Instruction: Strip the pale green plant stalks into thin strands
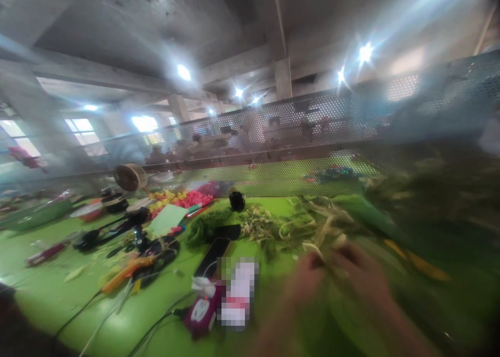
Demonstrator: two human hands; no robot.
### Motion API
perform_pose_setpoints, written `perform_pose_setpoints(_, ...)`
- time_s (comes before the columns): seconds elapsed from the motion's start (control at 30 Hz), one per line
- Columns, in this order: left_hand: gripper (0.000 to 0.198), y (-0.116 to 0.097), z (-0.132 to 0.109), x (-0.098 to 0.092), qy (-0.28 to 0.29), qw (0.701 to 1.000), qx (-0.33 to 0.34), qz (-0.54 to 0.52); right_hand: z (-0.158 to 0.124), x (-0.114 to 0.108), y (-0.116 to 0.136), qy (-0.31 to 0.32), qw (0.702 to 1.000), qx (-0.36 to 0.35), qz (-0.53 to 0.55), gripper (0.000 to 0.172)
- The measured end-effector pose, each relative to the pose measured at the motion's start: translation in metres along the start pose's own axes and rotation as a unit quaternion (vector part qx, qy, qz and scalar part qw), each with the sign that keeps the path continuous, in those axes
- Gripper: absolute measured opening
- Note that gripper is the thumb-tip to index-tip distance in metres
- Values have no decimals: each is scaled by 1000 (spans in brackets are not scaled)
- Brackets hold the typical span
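Note:
My left hand (308, 278) is over the right part of the green table, its fingers drawn together at a pale curved strip (313, 249). Close beside it, my right hand (361, 269) has its fingers curled in at similar pale green, leaf-like material. Motion blur hides exactly what lies between the fingers of each hand. Just beyond both hands spreads a loose pile of long, pale green leafy strips (328, 219). To its left lies a heap of small, cream-coloured pieces (260, 224).
A purple power strip (201, 310), a phone (213, 255) and an orange glue gun (127, 273) with trailing cords lie left of my hands. Farther back are a small fan (130, 177), pink and yellow pieces (183, 200) and a perforated metal partition (265, 174). A big blurred bundle (433, 190) stands right.

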State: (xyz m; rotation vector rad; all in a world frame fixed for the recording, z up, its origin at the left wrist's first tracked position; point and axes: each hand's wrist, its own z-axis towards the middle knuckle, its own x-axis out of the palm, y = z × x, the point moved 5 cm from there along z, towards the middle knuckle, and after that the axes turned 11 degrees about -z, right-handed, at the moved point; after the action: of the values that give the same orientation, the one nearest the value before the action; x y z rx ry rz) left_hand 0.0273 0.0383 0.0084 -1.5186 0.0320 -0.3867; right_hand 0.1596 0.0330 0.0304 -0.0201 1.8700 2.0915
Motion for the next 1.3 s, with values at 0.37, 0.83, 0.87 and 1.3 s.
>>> perform_pose_setpoints(0.37,26,-9,-11,-1,-39,976,43,210,-4,6,14,76,990,-41,-115,22)
perform_pose_setpoints(0.83,7,-3,-6,-4,-75,994,51,55,1,3,-1,50,999,13,-16,27)
perform_pose_setpoints(0.87,7,-3,-5,-4,-69,995,53,50,1,4,-1,54,998,10,-23,26)
perform_pose_setpoints(1.3,8,-9,-8,-1,-56,994,44,85,3,0,0,50,998,-2,-24,21)
